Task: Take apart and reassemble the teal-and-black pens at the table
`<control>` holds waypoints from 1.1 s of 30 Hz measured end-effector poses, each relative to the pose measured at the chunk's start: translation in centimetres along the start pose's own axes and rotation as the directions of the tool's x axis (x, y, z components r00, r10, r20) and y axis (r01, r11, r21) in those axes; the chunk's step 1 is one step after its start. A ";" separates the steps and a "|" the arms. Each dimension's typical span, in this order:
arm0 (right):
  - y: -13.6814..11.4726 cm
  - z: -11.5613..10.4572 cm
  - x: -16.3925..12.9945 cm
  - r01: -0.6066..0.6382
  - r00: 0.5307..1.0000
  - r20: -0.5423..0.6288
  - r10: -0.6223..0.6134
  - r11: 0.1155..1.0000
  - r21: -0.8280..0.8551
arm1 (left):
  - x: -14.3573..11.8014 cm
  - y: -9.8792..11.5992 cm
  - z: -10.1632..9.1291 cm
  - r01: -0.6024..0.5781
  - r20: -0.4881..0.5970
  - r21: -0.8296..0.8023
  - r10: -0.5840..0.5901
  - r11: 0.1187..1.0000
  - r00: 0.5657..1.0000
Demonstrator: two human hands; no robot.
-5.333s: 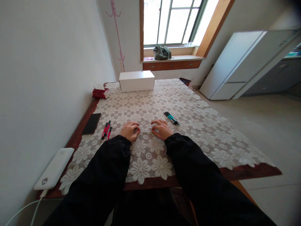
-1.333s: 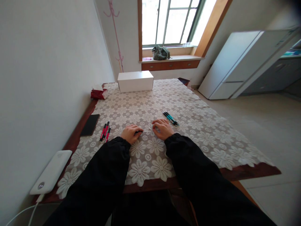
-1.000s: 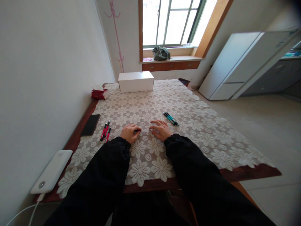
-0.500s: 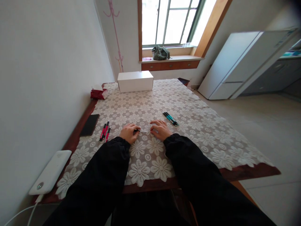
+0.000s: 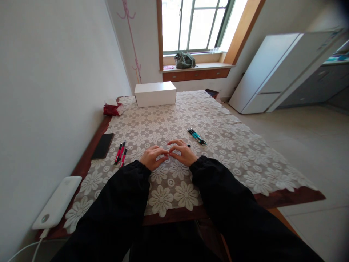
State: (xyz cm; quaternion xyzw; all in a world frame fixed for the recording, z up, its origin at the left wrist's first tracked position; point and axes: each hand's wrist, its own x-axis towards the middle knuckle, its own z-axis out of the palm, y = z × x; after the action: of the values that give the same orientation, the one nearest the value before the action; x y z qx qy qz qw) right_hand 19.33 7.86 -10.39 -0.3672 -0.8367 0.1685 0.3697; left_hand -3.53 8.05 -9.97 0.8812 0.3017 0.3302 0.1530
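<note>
A table point(image 5: 294, 198) covered by a white lace cloth point(image 5: 218, 153) fills the view, set against the wall on the left. At its far end lies a white box point(image 5: 155, 94), with a red tissue pack point(image 5: 112, 109) just to its left. Near the left edge sit a power bank point(image 5: 56, 203) and, further along, a dark phone point(image 5: 103, 146). Three red pens point(image 5: 120, 153) lie just right of the phone; a bunch of teal pens point(image 5: 196, 136) lies right of the hands. The left hand point(image 5: 153, 158) and right hand point(image 5: 183, 153) meet over the cloth, fingers curled, tips touching around something thin and too small to make out. A small dark bit point(image 5: 189, 146) shows past the right fingers.
</note>
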 end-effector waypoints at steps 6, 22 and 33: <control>-0.8 -0.1 0.2 -0.009 1.000 0.007 0.009 0.992 0.126 | -0.1 0.4 0.4 0.017 -0.061 -0.023 -0.019 1.000 0.998; 2.6 -0.7 -0.6 -0.120 0.989 0.038 0.144 0.921 -0.372 | -0.2 -0.3 0.7 0.161 -0.126 0.014 -0.158 0.987 0.979; 0.6 -0.2 -0.3 0.037 0.994 0.104 -0.015 0.976 -0.216 | -0.2 -0.2 0.9 0.139 -0.153 0.028 -0.133 0.990 0.979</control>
State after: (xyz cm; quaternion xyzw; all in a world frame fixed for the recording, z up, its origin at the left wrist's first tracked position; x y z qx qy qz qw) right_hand 19.92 7.99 -10.73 -0.3854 -0.8726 0.0895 0.2864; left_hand -3.14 8.04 -10.85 0.8339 0.3781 0.3788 0.1349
